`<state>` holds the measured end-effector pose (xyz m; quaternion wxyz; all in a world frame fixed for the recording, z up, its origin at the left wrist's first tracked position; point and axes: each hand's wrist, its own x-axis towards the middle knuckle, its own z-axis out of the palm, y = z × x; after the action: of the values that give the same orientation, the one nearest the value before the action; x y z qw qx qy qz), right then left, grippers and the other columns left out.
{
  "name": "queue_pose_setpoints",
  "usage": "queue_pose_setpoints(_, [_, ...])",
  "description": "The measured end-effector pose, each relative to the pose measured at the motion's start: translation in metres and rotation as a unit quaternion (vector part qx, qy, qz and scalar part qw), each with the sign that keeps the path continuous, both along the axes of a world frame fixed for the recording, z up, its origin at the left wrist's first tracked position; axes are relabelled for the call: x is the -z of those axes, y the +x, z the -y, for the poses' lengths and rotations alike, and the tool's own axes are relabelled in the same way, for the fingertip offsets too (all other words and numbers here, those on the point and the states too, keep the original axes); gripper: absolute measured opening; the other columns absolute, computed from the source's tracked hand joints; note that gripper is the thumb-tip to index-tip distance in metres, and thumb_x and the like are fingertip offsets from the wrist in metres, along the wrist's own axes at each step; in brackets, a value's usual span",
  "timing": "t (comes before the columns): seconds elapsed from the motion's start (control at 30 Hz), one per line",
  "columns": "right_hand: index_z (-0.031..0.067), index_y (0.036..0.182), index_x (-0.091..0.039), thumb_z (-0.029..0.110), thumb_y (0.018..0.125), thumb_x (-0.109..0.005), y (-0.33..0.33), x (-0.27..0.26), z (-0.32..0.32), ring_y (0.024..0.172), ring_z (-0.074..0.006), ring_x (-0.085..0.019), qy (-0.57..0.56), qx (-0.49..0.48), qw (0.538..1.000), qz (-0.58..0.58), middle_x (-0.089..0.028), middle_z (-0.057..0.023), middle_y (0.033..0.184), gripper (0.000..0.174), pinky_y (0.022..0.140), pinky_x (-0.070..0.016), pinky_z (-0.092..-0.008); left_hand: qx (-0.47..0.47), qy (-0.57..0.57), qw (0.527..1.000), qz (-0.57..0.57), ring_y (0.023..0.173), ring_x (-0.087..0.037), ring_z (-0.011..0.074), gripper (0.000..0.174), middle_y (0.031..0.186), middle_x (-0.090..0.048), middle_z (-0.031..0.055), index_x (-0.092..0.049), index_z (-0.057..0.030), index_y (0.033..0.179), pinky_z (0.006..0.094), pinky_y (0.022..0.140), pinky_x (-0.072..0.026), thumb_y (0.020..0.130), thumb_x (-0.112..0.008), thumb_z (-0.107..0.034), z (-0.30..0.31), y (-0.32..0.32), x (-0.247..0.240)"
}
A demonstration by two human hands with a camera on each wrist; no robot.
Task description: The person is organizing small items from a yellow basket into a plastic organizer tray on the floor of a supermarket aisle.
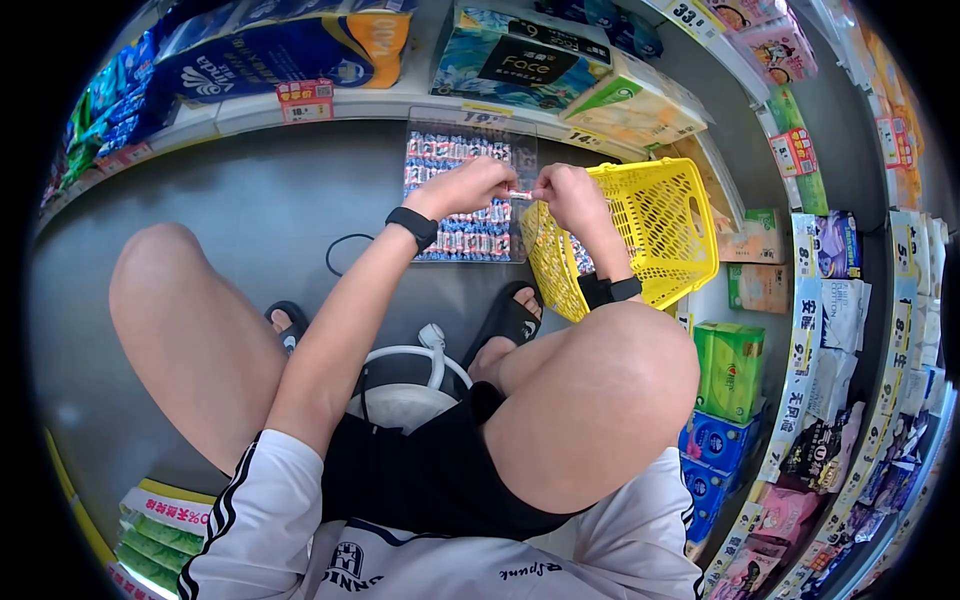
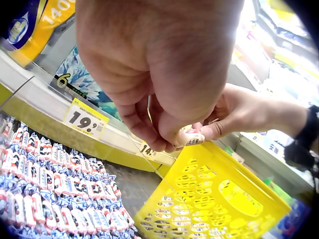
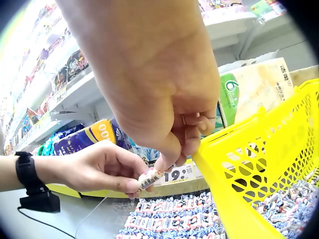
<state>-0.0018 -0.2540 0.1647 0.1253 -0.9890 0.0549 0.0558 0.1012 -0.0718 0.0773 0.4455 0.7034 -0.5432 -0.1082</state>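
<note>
A small wrapped candy [image 1: 520, 195] with a white, red and blue wrapper is stretched between both hands. My left hand [image 1: 465, 188] pinches one end, and the fingertips of my right hand [image 1: 575, 200] hold the other. Dark print shows on the candy [image 3: 149, 179] in the right wrist view. Beneath the left hand is a clear tray [image 1: 465, 258] of similar candies [image 2: 55, 181] laid in neat rows. The yellow basket [image 1: 708, 235], tilted beside the tray, sits under the right hand and contains loose candies [image 3: 294, 209].
Behind the tray runs a low shelf with tissue packs [image 1: 520, 58] and price tags [image 2: 85, 120]. More shelves of packaged goods [image 1: 728, 370] rise on the right. The person's knees [image 1: 625, 370] flank the work, and a black cable [image 1: 345, 240] lies on the floor left of the tray.
</note>
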Motion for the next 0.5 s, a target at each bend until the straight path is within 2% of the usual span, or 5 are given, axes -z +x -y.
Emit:
queue_pose_setpoints(0.23, [0.0058, 0.085, -0.072, 0.011, 0.084, -0.075, -0.006, 0.008, -0.013, 0.093, -0.0358, -0.069, -0.025, -0.066, 0.994, 0.087, -0.07, -0.0143, 0.09, 0.006, 0.079, -0.0549, -0.0472, 0.002, 0.04, 0.999, 0.002, 0.096, -0.065, 0.039, 0.016, 0.093, -0.07, 0.0198, -0.072, 0.0015, 0.102, 0.046, 0.086, -0.0513, 0.087, -0.071, -0.005, -0.011, 0.004, 0.011])
queue_pose_setpoints(0.3, [0.0059, 0.084, -0.072, 0.011, 0.083, -0.075, -0.006, 0.014, -0.014, 0.092, -0.0353, -0.068, -0.019, -0.071, 0.993, 0.097, -0.07, -0.0132, 0.09, 0.006, 0.078, -0.0548, -0.0466, -0.002, 0.016, 1.0, -0.018, 0.092, -0.067, 0.0387, 0.015, 0.093, -0.071, 0.0202, -0.072, 0.002, 0.1, 0.0454, 0.083, -0.0525, 0.087, -0.072, -0.004, -0.014, 0.006, 0.016])
queue_pose_setpoints(0.33, [0.0058, 0.083, -0.071, 0.011, 0.082, -0.076, -0.007, 0.018, -0.014, 0.091, -0.0344, -0.068, -0.031, -0.108, 0.987, 0.115, -0.07, -0.0121, 0.091, 0.007, 0.078, -0.0546, -0.046, -0.001, 0.016, 1.0, -0.019, 0.092, -0.067, 0.0387, 0.015, 0.093, -0.071, 0.0202, -0.072, 0.002, 0.1, 0.0454, 0.083, -0.0525, 0.087, -0.072, -0.004, -0.016, 0.006, 0.018])
queue_pose_setpoints(0.37, [0.0057, 0.082, -0.071, 0.011, 0.08, -0.076, -0.007, 0.022, -0.014, 0.089, -0.0335, -0.067, -0.043, -0.144, 0.98, 0.133, -0.07, -0.011, 0.093, 0.008, 0.078, -0.0544, -0.0455, 0.008, 0.032, 0.999, -0.033, 0.09, -0.067, 0.0388, 0.015, 0.092, -0.071, 0.0206, -0.072, 0.0024, 0.1, 0.0451, 0.08, -0.053, 0.087, -0.072, -0.004, -0.017, 0.006, 0.021])
queue_pose_setpoints(0.5, [0.0069, 0.08, -0.069, 0.01, 0.079, -0.073, -0.01, 0.032, -0.02, 0.09, -0.0284, -0.066, -0.088, -0.189, 0.969, 0.136, -0.07, -0.0077, 0.089, 0.005, 0.079, -0.0534, -0.0415, 0.021, 0.066, 0.995, -0.067, 0.085, -0.069, 0.0388, 0.014, 0.091, -0.072, 0.0215, -0.072, 0.0034, 0.099, 0.0451, 0.075, -0.0543, 0.087, -0.071, -0.004, -0.018, 0.001, 0.032])
